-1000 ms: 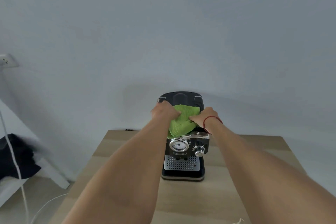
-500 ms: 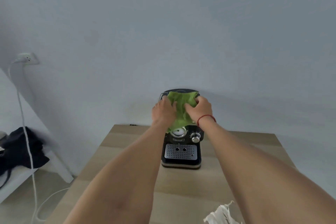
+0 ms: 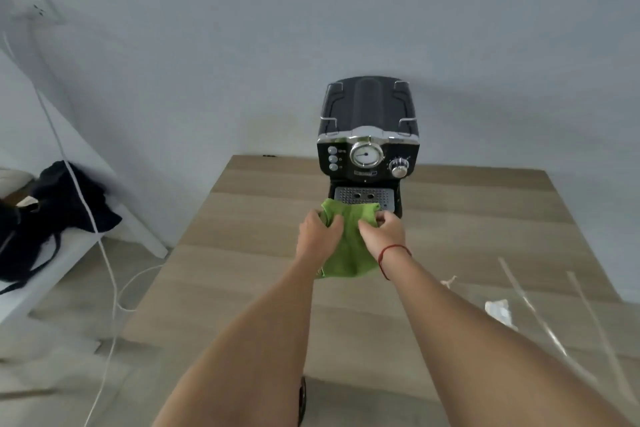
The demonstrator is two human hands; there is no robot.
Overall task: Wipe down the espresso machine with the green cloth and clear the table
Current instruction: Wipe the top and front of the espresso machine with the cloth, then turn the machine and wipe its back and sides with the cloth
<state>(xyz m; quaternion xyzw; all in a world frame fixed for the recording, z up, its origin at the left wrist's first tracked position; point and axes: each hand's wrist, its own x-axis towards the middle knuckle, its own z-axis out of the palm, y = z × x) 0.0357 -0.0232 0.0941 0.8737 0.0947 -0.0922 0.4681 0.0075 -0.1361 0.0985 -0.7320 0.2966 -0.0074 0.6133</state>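
A black espresso machine (image 3: 367,135) with a round gauge, a chrome knob and a perforated drip tray stands at the far edge of the wooden table (image 3: 242,253), against the wall. The green cloth (image 3: 350,246) hangs in front of the drip tray, held up by both hands. My left hand (image 3: 318,234) grips its upper left corner. My right hand (image 3: 382,230), with a red string on the wrist, grips the upper right corner. The cloth's top edge overlaps the front of the drip tray.
Crumpled white scraps (image 3: 498,310) and clear plastic strips (image 3: 540,315) lie on the table's right side. A black bag (image 3: 52,211) rests on a white bench at the left. A white cable (image 3: 104,253) runs from a wall socket (image 3: 38,9) down to the floor.
Both hands drew the green cloth off the machine's top, down past its front, to the drip tray level. The machine's top and gauge are now uncovered. The view tilted downward.
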